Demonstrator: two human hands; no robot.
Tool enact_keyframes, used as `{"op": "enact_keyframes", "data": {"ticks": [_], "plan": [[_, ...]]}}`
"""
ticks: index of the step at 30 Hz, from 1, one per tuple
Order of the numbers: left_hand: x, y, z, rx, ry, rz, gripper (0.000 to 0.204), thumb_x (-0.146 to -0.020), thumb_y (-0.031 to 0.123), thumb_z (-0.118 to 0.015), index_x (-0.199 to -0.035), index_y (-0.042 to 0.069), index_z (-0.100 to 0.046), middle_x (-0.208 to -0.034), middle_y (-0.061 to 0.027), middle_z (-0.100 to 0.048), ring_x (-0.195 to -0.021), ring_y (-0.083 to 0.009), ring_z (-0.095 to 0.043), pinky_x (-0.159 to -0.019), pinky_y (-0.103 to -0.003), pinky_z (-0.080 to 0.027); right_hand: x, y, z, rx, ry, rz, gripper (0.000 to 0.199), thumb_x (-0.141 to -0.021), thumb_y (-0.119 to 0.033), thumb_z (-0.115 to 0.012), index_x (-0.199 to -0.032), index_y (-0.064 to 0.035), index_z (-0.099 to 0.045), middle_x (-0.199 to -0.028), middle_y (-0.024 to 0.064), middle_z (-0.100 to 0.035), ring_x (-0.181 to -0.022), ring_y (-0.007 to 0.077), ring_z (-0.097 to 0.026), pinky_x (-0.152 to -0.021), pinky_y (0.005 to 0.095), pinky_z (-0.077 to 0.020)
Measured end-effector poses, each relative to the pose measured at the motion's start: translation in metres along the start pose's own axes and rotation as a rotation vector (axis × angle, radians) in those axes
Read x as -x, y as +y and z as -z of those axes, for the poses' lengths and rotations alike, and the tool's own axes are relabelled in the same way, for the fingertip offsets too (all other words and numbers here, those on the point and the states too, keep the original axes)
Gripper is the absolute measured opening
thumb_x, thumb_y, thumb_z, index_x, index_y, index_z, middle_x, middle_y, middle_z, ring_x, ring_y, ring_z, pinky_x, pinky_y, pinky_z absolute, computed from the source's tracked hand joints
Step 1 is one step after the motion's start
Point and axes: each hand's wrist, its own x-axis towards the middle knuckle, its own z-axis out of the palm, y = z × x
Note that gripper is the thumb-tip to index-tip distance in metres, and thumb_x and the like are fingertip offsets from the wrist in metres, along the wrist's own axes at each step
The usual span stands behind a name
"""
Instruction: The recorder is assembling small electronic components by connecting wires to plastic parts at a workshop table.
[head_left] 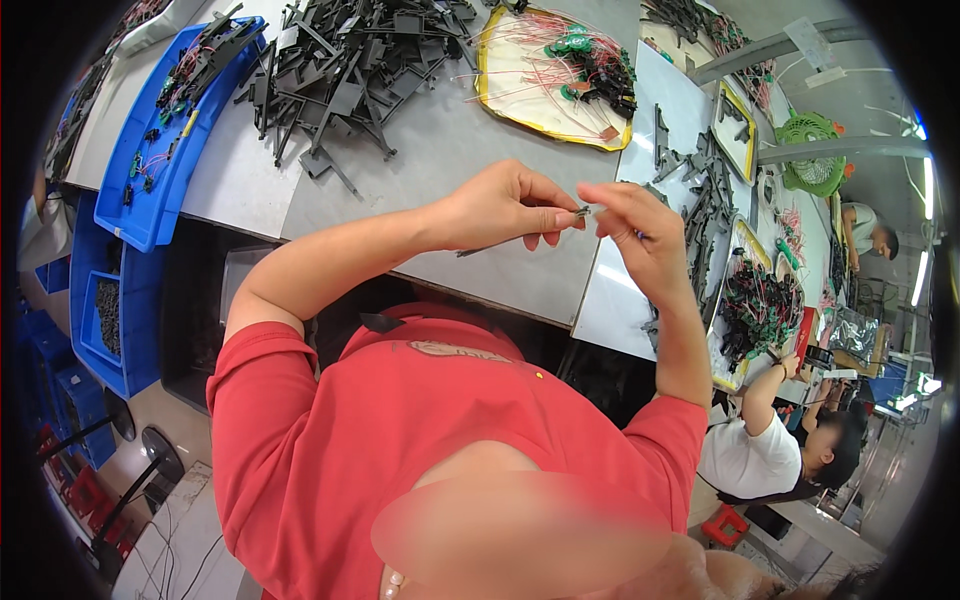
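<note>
My left hand (505,205) is closed round a thin dark grey plastic part (480,249), whose long end sticks out below the palm. The part's other tip shows between that hand's thumb and forefinger. Right beside this tip is my right hand (640,228), its fingers bent and drawn together. Something small and pale shows at its fingertips, too small to name. Both hands are above the grey tabletop (430,180), near its front edge. Beyond them lies a large heap of similar dark plastic parts (350,75).
A yellow-rimmed tray (510,95) holds red-wired parts and green pieces. At left stands a blue bin (125,190) with wired parts. More dark parts (705,190) lie on the right-hand table. A green fan (812,150) stands farther right. A co-worker in white (755,455) sits at right.
</note>
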Motion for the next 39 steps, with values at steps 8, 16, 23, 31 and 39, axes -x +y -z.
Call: {"op": "enact_keyframes", "data": {"ticks": [8, 16, 23, 31, 39], "plan": [[0.001, 0.0, -0.01, -0.125, 0.122, -0.076, 0.021, -0.085, 0.018, -0.061, -0.093, -0.001, -0.066, -0.069, -0.0024, -0.062, -0.058, -0.0068, -0.053, -0.053, -0.021, -0.045, 0.017, 0.006, -0.029, -0.465, 0.263, -0.411, 0.021, -0.084, -0.023, -0.064, -0.085, -0.0019, -0.062, -0.076, -0.0001, -0.059, -0.066, 0.0054, -0.052, -0.06, 0.0187, -0.0403], [0.0, -0.002, -0.018, -0.298, 0.219, -0.058, 0.024, -0.084, 0.02, -0.062, -0.096, 0.0, -0.067, -0.07, -0.0018, -0.061, -0.058, -0.0061, -0.051, -0.051, -0.021, -0.042, 0.019, 0.007, -0.033, -0.34, 0.307, -0.432, 0.018, -0.086, -0.019, -0.061, -0.08, -0.0019, -0.06, -0.067, -0.0027, -0.055, -0.06, 0.0025, -0.043, -0.054, 0.0179, -0.0345], [0.0, -0.01, -0.023, -0.173, 0.331, -0.123, 0.019, -0.083, 0.017, -0.062, -0.091, 0.0, -0.068, -0.064, -0.0029, -0.061, -0.054, -0.0052, -0.05, -0.048, -0.022, -0.041, 0.018, 0.009, -0.043, -0.571, 0.375, -0.462, 0.02, -0.089, -0.021, -0.058, -0.087, -0.0008, -0.058, -0.072, -0.0028, -0.054, -0.062, 0.003, -0.042, -0.056, 0.0173, -0.0338], [0.003, -0.009, -0.016, -0.068, 0.348, -0.163, 0.022, -0.085, 0.013, -0.06, -0.101, -0.001, -0.064, -0.075, -0.0052, -0.065, -0.062, -0.0057, -0.055, -0.056, -0.022, -0.047, 0.026, -0.007, -0.029, -0.109, 0.181, -0.346, 0.037, -0.09, -0.008, -0.046, -0.126, -0.0085, -0.049, -0.077, 0.006, -0.054, -0.062, 0.0147, -0.051, -0.059, 0.0246, -0.0427], [0.002, -0.003, -0.018, -0.072, 0.321, -0.146, 0.022, -0.085, 0.014, -0.059, -0.1, -0.001, -0.064, -0.076, -0.0044, -0.064, -0.06, -0.0058, -0.053, -0.055, -0.021, -0.047, 0.03, -0.007, -0.023, 0.46, 0.222, -0.047, 0.051, -0.076, 0.011, -0.051, -0.122, -0.0108, -0.053, -0.081, 0.0109, -0.064, -0.064, 0.0191, -0.062, -0.057, 0.0291, -0.0495]]}}
